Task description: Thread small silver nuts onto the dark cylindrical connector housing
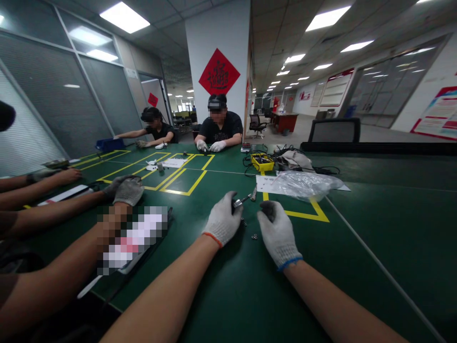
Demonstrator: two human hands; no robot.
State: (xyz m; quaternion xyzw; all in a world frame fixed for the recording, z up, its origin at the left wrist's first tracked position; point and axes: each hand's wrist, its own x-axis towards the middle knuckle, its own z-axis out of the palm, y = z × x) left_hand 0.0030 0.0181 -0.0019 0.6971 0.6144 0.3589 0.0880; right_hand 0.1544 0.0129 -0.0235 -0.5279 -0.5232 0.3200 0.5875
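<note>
My left hand (224, 216), in a white knit glove with an orange cuff, grips a short shiny metal cylinder (238, 203) with a thin dark rod (246, 197) pointing right. To its right, my right hand (278, 232) wears a similar glove with a blue cuff. Its fingers are half curled, the thumb stands apart from them, and no object shows in it. Between the hands, small metal ring-like parts (254, 236) lie on the green table (228, 286). A small slender tool-like piece (253, 194) lies just beyond the left fingertips; its kind is unclear.
Clear plastic bag (307, 184) covers white paper (266, 183) at the right. Behind it are a yellow bin (262, 163) and black cables (323, 169). At left, a co-worker's gloved hands (128, 189) are near a blurred sheet (135, 238). Two people (221, 125) sit opposite.
</note>
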